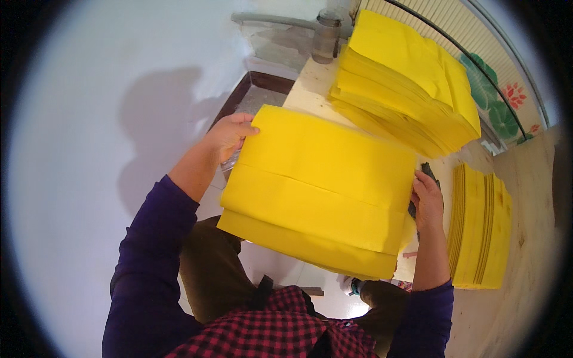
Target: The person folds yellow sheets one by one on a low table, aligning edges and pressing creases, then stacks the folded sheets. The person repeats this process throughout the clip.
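Observation:
In front of me I hold up a wide bundle of yellow sheets (316, 185), paper or thin cloth, I cannot tell which. A crease runs across its middle, and a lower layer juts out along the near edge. My left hand (231, 136) pinches the far left corner, with the thumb on top. The right edge is gripped by my right hand (427, 200), its fingers partly hidden by the bundle. Just beyond lies a thick pile of similar yellow sheets (406, 59) on the pale table (310, 89).
Several folded yellow stacks (480, 227) stand on the right beside a wooden board (537, 197). A lidded clear bottle (326, 37) is at the table's far left corner. Some dark material (431, 173) lies behind my right hand. A white wall (77, 179) rises on the left.

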Demonstrator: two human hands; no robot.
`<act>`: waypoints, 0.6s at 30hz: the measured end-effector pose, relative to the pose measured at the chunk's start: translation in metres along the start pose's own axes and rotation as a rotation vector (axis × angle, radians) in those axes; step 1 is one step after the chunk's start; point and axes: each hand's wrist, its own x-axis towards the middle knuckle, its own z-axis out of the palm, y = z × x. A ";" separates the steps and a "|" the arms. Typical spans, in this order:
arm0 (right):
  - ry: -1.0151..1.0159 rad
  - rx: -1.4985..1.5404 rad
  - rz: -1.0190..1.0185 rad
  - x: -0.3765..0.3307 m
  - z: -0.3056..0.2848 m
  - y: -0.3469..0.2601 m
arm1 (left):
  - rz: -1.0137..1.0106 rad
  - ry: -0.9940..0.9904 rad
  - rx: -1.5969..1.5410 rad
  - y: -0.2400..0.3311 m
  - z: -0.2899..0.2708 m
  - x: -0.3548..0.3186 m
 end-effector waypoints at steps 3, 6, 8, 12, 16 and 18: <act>-0.017 -0.003 -0.017 0.001 -0.004 0.004 | 0.009 0.011 0.006 -0.002 -0.003 0.001; 0.000 0.022 -0.025 0.002 -0.006 0.010 | 0.025 0.019 0.015 -0.005 -0.007 0.003; -0.007 0.047 -0.017 0.004 -0.007 0.013 | 0.041 0.018 0.016 -0.008 -0.009 0.005; 0.002 0.052 -0.010 0.005 -0.006 0.013 | 0.058 0.038 0.055 -0.009 -0.010 0.005; 0.003 0.061 -0.001 0.004 -0.005 0.012 | 0.044 0.060 0.051 -0.007 -0.006 0.003; -0.001 0.058 -0.004 0.004 -0.005 0.012 | 0.032 0.071 0.054 -0.006 -0.005 0.002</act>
